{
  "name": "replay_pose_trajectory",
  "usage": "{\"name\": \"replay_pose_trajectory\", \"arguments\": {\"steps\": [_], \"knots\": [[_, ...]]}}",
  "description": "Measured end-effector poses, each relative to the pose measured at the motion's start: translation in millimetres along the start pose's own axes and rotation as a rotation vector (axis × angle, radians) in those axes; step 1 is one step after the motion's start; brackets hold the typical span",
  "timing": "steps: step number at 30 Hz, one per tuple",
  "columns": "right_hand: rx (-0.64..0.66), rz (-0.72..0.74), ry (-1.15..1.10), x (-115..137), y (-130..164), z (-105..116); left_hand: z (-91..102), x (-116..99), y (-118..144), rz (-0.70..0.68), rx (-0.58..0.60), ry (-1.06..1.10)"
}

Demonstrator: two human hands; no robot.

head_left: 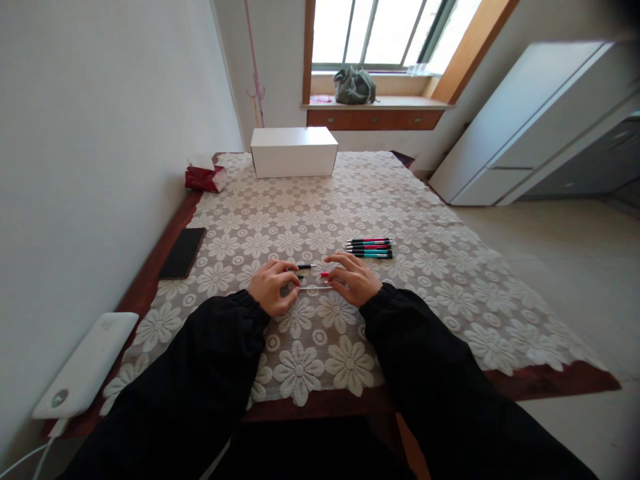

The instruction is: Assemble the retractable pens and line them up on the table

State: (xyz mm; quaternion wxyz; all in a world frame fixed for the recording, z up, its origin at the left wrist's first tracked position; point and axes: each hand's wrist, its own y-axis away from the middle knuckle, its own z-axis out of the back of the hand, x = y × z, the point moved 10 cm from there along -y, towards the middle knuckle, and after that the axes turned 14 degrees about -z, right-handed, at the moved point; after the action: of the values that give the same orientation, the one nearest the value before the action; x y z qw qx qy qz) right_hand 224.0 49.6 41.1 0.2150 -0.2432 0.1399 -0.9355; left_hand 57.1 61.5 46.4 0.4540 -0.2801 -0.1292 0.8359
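Pen parts | pinched between left hand and right hand fingers | no writing legible

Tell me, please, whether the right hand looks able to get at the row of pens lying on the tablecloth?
Probably yes. The right hand rests on the lace tablecloth just short of the row of pens, and only bare cloth lies between them, though its fingers are touching a thin pen part.

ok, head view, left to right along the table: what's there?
White power bank → black phone → left hand → right hand, both on pen parts → row of pens.
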Motion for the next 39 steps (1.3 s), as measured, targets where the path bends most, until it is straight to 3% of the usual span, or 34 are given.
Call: {"name": "replay_pose_trajectory", "arguments": {"steps": [28,34,39], "knots": [[0.000,-0.054,0.032,-13,-2,-8,-5.7,1,1,-0.003,0.024,0.005],[-0.039,-0.068,0.010,-9,-3,1,-6.5,2,1,-0.005,0.026,0.009],[-0.086,-0.141,0.067,-20,-4,8,-5.8,1,1,-0.018,0.023,0.007]]}}
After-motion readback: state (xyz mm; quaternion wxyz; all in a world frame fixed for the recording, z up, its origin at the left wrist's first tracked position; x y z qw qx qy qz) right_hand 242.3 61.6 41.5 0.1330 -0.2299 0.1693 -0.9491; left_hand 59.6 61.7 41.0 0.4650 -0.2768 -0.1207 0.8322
